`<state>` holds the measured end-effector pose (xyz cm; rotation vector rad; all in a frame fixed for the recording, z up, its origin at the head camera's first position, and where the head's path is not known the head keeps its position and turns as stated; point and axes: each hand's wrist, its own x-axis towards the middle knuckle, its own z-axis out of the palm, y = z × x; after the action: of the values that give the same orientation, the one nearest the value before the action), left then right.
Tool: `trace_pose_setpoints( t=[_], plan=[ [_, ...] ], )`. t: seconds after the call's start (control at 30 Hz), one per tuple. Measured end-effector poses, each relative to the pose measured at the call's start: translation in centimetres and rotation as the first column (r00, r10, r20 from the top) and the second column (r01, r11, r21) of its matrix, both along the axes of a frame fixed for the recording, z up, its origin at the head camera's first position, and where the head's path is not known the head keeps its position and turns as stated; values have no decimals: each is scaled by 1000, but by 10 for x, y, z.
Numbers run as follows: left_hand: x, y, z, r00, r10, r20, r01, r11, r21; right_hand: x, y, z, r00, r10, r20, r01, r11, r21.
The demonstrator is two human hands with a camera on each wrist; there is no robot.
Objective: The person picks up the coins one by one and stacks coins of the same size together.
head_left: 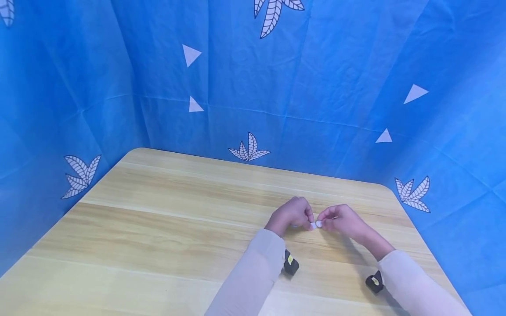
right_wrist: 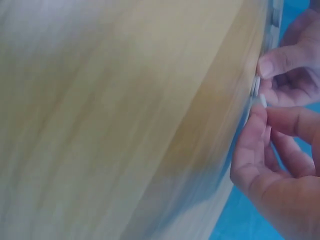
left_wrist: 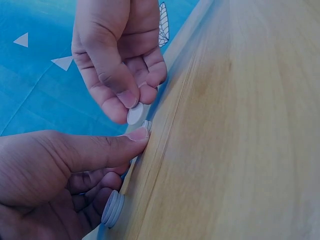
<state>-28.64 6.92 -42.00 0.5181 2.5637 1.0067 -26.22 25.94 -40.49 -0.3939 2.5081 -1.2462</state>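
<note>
Near the right side of the table, my left hand and right hand meet almost fingertip to fingertip. Thumb and fingers of the right hand pinch one small white round disc, held tilted. Just beside it, the left hand grips a low stack of white discs at the tabletop, its thumb on the near side. Another short stack of white discs stands under the left hand's palm, close to its curled fingers. The right wrist view shows the gripped stack between both hands.
The wooden table has rounded far corners. Blue cloth with white leaf and triangle prints hangs around its back and sides. Black wrist cameras, one at the left wrist and one at the right, hang low over the tabletop.
</note>
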Motion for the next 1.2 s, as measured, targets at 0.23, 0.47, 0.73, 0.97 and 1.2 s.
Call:
trace_pose_setpoints(
  t=[0.23,0.47,0.73,0.97,1.2],
  plan=[
    [-2,0,-2,1000,-4,-10,4,1000,-15,2,-9,-1,988,-102,119,113,990,-85],
    [-2,0,-1,1000,-15,-16,14,1000,-14,3,-17,-2,981,-151,125,156,987,-31],
    [-2,0,-1,1000,-8,-11,8,1000,-26,4,-21,-3,962,-198,189,214,974,-68],
    [-1,0,-1,1000,-5,-11,4,1000,-27,6,-17,-2,958,-174,228,209,968,-141],
    [-1,-1,-1,1000,-17,-21,17,1000,-16,6,-16,-2,958,-157,238,201,964,-172]
  ],
)
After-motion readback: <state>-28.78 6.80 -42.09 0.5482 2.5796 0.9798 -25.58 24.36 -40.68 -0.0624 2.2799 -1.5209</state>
